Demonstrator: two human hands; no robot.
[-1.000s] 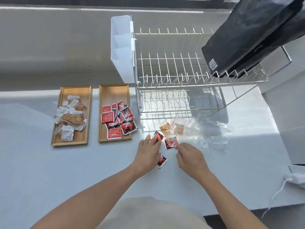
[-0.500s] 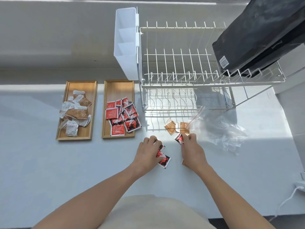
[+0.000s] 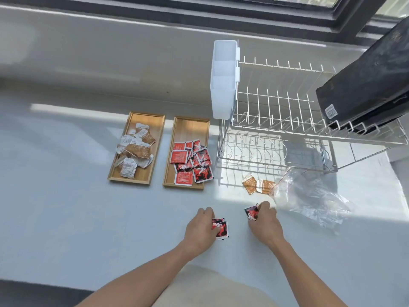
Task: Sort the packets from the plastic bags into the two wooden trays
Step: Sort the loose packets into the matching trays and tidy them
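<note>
A red-and-black packet [image 3: 251,212] is being pinched at its edge by the right hand [image 3: 264,222], just above the white counter [image 3: 88,218]. Two more red packets [image 3: 219,227] are being pressed flat to the counter under the closed fingers of the left hand [image 3: 200,229]. The two wooden trays are sitting side by side, well apart from both hands: the left tray [image 3: 155,120] is holding white and brown packets [image 3: 135,151], while the right tray [image 3: 190,125] is being filled with red packets [image 3: 191,162], some overhanging its right rim. Bare counter is lying open between the hands and the trays. Two brown packets [image 3: 257,185] are lying loose beside the mouth of a crumpled clear plastic bag [image 3: 309,200]. Behind them, the way back is being blocked by a wire dish rack [image 3: 283,120], with a white cutlery holder [image 3: 223,78] hanging on its left end and a black bag [image 3: 365,89] leaning on its right.
</note>
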